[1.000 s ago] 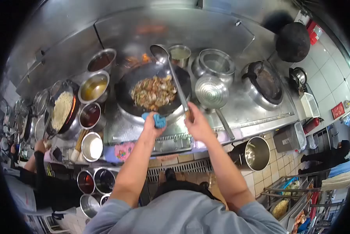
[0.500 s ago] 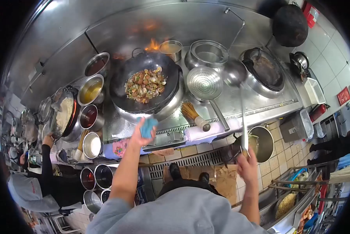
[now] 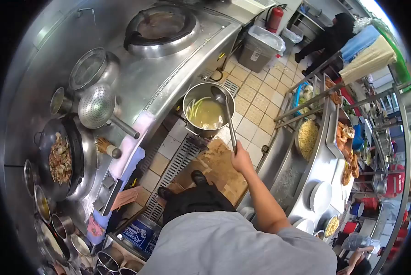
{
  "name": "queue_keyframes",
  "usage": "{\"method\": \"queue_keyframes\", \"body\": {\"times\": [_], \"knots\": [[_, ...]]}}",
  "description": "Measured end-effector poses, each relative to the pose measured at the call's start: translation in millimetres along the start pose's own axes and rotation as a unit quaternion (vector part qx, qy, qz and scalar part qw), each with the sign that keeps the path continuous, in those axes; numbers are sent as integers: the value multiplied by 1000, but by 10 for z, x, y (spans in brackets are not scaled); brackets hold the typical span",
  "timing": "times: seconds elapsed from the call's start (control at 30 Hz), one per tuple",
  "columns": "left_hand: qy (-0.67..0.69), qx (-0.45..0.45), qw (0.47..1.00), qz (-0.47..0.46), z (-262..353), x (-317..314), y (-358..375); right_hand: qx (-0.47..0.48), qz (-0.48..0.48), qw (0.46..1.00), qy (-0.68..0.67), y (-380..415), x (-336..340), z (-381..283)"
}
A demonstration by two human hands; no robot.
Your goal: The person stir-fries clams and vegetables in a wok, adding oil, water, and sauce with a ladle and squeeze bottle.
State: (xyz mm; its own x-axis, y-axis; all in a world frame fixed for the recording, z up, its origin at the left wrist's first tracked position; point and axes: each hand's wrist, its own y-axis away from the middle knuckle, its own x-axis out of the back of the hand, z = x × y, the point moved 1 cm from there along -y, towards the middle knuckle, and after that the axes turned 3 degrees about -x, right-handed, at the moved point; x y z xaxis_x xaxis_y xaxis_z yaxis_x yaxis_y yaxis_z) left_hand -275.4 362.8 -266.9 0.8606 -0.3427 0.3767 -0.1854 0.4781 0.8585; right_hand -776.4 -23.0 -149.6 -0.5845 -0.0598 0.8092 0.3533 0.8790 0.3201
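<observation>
My right hand (image 3: 242,158) is closed around the handle of a long ladle (image 3: 230,120). The ladle's bowl is over the far side of a deep steel pot (image 3: 231,101) on the floor, which holds yellowish liquid with pale green strips. My left hand is out of the frame. To the left, a black wok (image 3: 43,145) on the stove holds a stir-fried mix of brown pieces (image 3: 60,160). A perforated skimmer (image 3: 96,106) lies on the stove top with its handle over the front edge, beside a bamboo brush (image 3: 108,148).
Another wok (image 3: 162,25) sits on the far burner. A grey bin (image 3: 256,52) stands past the pot. On the right are a steel counter (image 3: 301,192) with plates and trays of food, and a rack rail (image 3: 398,229). A person in black (image 3: 329,41) stands at the back.
The view has turned to the right. The ladle has moved from beside the stove to over the floor pot. My left hand, which held a blue cloth, has left the view.
</observation>
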Motion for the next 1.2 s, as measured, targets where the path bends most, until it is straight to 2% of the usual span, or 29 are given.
{"method": "queue_keyframes", "body": {"times": [0.13,0.2,0.23,0.27,0.3,0.37,0.43,0.47,0.5,0.53,0.57,0.6,0.67,0.7,0.73,0.77,0.83,0.9,0.93,1.0,1.03,1.07,1.13,1.2], "knots": [[100,12,993,66,308,384,156,27,0,1000,-7,-673,-541,187],[194,-6,976,100,707,560,187,-23,-67,997,-16,-920,-730,210],[241,-24,964,113,921,645,199,-81,-168,976,-115,-924,-597,81],[273,-45,953,126,1105,706,205,-126,-227,930,-258,-987,-621,166],[291,-64,945,135,1259,763,205,-168,-281,859,-393,-1051,-656,248],[294,-94,938,156,1336,750,119,-209,-285,774,-526,-696,-299,49],[281,-172,912,245,1163,634,-98,-265,-280,689,-613,-468,-49,7],[227,-130,940,218,1053,636,-147,-276,-292,661,-634,-327,138,-58],[217,-130,940,228,910,579,-230,-284,-306,632,-653,-194,322,-134],[207,-129,940,240,684,470,-356,-274,-323,620,-660,-77,453,-178],[149,-114,962,198,334,372,-508,-264,-343,607,-666,43,567,-243],[88,-103,979,154,13,284,-636,-255,-336,618,-664,201,712,-397],[87,-147,981,91,-259,141,-565,-250,-335,636,-648,527,900,-743],[89,-168,980,59,-400,70,-514,-219,-356,646,-639,679,966,-908],[37,-152,986,55,-557,-12,-563,-200,-364,672,-613,790,998,-1021],[-15,-136,989,51,-701,-86,-597,-199,-384,627,-648,878,993,-1096],[10,-24,996,85,-696,-155,-538,-191,-499,494,-686,1060,988,-1403],[93,48,989,103,-541,32,-421,-171,-564,446,-673,1262,916,-1879],[132,67,983,108,-469,150,-360,-170,-599,395,-676,1318,822,-2080],[262,52,953,142,-386,366,-314,-187,-610,383,-668,1444,662,-2579],[278,30,950,139,-266,566,-225,-181,-645,355,-652,1471,536,-2824],[287,30,947,142,-344,566,-291,-175,-657,367,-635,1504,420,-3056],[291,-24,923,253,-492,598,-503,-158,-687,388,-594,1531,156,-3487],[287,-13,917,278,-614,571,-647,-119,-689,454,-553,1501,-150,-3867]]}}
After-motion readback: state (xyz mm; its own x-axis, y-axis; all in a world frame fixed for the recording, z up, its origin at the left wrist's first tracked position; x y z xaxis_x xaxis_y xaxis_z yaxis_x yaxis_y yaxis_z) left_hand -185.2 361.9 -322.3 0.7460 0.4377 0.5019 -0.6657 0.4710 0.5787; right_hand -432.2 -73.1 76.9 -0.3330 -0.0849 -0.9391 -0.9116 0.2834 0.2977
